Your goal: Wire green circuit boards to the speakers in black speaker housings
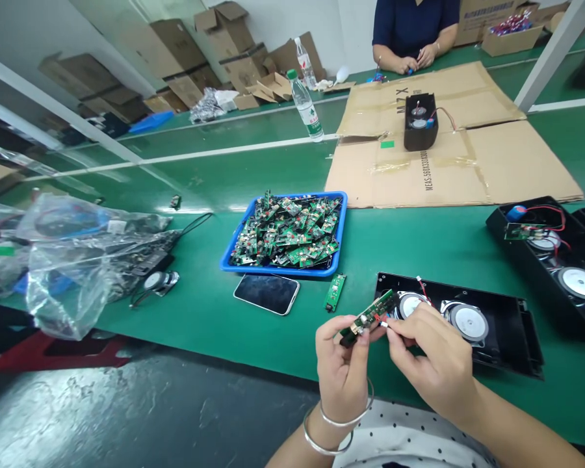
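Note:
My left hand (340, 364) grips a narrow green circuit board (370, 315), held up over the near edge of the green bench. My right hand (431, 361) pinches a small connector at the board's right end, where a red wire (423, 286) comes from. Just behind lies a black speaker housing (509, 341) with two round speakers (468, 322) facing up. Another loose green board (335, 292) lies flat on the bench to the left of the housing.
A blue tray (342, 227) heaped with green boards sits mid-bench, a phone (266, 292) before it. Clear plastic bags (73, 260) lie left. More black housings (560, 260) are at right. Flattened cardboard (468, 162), a small black box (420, 123), bottles (306, 107) and another person (414, 32) are farther back.

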{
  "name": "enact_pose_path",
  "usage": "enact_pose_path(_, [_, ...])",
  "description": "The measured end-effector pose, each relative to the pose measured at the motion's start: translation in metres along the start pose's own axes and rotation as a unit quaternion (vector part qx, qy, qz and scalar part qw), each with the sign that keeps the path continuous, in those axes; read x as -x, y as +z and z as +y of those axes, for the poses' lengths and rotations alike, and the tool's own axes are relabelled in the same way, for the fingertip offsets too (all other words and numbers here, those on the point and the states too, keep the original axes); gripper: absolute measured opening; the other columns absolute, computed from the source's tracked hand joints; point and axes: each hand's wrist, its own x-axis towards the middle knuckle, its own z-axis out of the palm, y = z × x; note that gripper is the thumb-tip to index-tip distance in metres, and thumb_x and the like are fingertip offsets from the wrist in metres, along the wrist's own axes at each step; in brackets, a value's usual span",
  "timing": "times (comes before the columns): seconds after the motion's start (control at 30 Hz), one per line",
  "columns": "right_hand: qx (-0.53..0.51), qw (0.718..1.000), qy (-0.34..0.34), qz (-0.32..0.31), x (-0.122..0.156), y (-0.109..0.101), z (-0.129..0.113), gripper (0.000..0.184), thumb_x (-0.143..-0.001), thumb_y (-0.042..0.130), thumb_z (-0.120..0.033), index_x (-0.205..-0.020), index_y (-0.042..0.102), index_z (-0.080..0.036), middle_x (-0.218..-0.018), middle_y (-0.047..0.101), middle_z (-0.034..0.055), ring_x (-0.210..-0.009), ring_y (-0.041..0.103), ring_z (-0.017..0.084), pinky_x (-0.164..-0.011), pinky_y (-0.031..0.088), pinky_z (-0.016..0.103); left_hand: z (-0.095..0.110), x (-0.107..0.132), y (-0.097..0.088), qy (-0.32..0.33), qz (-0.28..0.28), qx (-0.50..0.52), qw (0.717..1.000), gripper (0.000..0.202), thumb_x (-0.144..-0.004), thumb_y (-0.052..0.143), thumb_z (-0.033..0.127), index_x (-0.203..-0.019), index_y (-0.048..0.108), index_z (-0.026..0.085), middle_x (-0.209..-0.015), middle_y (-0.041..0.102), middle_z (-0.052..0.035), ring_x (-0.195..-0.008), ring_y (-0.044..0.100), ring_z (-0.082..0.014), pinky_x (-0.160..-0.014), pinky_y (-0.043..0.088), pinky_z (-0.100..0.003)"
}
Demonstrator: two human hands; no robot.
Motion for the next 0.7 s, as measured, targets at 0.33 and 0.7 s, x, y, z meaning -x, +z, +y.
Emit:
enact_pose_path(0.33, [0.059, 0.998, -0.006, -0.007, 0.007, 0.004, 0.003, 0.016, -0.083, 0.052, 0.000, -0.079, 0.053, -0.015, -0.060, 0.047, 0.0001, -0.058, 0.040, 0.013, -0.054, 0.036, 0.027, 0.004, 0.003, 0.002, 0.007, -0.034, -0.027, 0.999, 0.018, -0.081, 0.066, 0.027, -0.099, 0.065, 0.027, -0.104, 0.070, -0.0040, -0.097, 0.067, -0.0225, -0.082, 0.056, -0.032])
enact_pose_path(0.7, [0.061, 0.998, -0.022, 0.007, 0.016, 0.012, 0.006, 0.015, -0.083, 0.051, -0.003, -0.078, 0.052, -0.017, -0.059, 0.048, 0.0011, -0.056, 0.040, 0.014, -0.050, 0.035, 0.029, -0.007, 0.002, -0.008, -0.013, -0.080, 0.017, 0.997, 0.021, -0.079, 0.067, 0.031, -0.099, 0.070, 0.027, -0.114, 0.068, -0.0066, -0.109, 0.062, -0.0281, -0.090, 0.052, -0.042])
